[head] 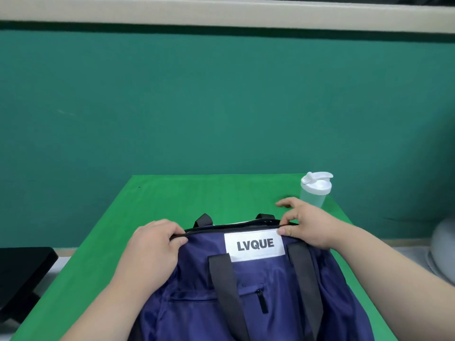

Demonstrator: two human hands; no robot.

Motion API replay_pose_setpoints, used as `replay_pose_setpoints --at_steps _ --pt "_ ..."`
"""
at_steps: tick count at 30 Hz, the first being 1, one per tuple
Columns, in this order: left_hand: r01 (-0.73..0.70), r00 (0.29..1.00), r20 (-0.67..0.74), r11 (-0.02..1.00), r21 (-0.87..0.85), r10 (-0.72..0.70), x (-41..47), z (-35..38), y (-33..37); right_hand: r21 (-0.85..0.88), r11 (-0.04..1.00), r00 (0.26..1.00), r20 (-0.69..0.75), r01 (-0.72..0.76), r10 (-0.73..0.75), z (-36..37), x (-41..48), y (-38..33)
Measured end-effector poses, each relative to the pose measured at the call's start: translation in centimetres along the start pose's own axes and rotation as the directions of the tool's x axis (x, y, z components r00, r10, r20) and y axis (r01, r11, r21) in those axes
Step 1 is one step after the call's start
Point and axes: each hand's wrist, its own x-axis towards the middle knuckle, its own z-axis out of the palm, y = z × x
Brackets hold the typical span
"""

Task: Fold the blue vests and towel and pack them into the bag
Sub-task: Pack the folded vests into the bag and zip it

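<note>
Green table (172,193) | left hand (152,244), right hand (307,222): each grip pinches bag (283,303) rim | contents hidden, bottom cropped

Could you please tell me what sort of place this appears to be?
Probably a staged recording room rather than a home: a table draped in bright green cloth, a plain teal wall behind it, and a navy bag and a white shaker bottle set out.

We see a plain navy blue bag (270,306) with black straps (225,286) and a white label (254,252) lettered in dark grey. The table (172,198) is bright green and the wall (197,107) behind it a duller teal. The bottle (314,193) is cloudy white.
</note>
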Motion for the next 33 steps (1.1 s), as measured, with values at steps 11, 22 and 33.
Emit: replay_pose_setpoints --at_steps 11,22,33 --pt "0.047 0.999 0.029 0.998 -0.030 -0.046 -0.8 -0.4 -0.2 -0.044 0.993 0.994 0.000 -0.110 0.110 2.0 1.5 -0.5" --pt "0.187 0.975 -0.119 0.982 -0.037 -0.190 2.9 -5.5 0.0 -0.030 0.996 0.933 -0.350 0.079 -0.085 -3.7 0.5 -4.9" --pt "0.147 0.989 -0.010 0.989 0.022 -0.147 0.8 -4.7 -1.7 -0.053 0.996 0.950 -0.302 0.072 -0.085 -0.7 -3.2 -6.2"
